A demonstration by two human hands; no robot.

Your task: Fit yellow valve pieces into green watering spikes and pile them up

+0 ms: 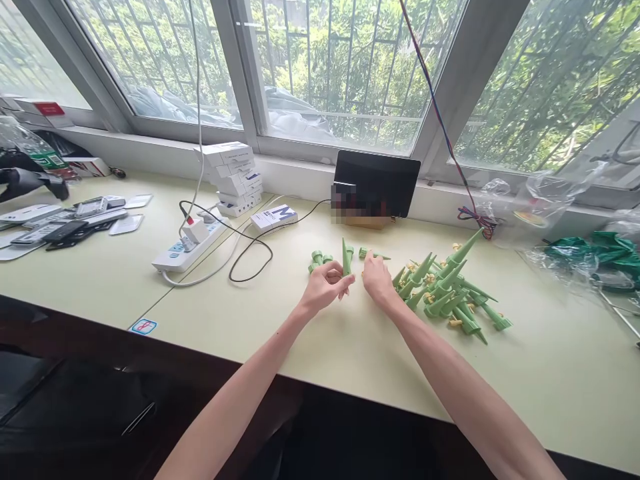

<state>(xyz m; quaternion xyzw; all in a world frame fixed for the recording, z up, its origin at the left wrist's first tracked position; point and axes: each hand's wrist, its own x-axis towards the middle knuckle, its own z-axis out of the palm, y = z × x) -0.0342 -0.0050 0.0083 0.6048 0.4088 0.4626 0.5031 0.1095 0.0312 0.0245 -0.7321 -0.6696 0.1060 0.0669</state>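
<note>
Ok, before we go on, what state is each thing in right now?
Left hand: closed on a green spike
Green spike: held upright, point up
Right hand: fingers at another spike; grip unclear
Other spike: lying on its side
Spike pile: loosely heaped
Power strip: white adapter plugged in
Screen: dark, propped up
Box stack: piled unevenly
M box: lying flat

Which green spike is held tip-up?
The green spike in the left hand, pointing upward; the heap of spikes lies on the table beside the right hand.
</note>
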